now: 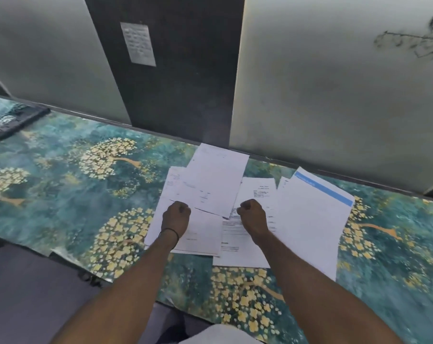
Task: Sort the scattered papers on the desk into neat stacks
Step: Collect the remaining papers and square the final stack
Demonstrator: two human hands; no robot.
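Papers [215, 180] lie loosely overlapped on the bench [61, 184], spreading from its far edge toward the near edge, right of the middle. The topmost sheet touches the far edge below a dark wall panel [180, 95]. The print on the sheets is too small and blurred to read. How many sheets there are cannot be counted, since each covers part of the next. The largest, a sheet with a blue band [317, 219] across its top, lies askew on the side toward the right end, over the corner of another.

Both hands are over the pile, knuckles up and fingers curled under into fists. The left hand [176, 216] sits at the edge of a lower sheet, and the right hand [252, 216] is over a printed form. The fingertips are hidden beneath the hands, so whether either one pinches a sheet cannot be told. A thin dark band [169, 233] circles the left wrist.

Near the far left corner lies a black object [16, 120], too blurred to identify. A small note [138, 43] is stuck to the panel, illegible. Something white [217, 335] is cut off at the bottom.
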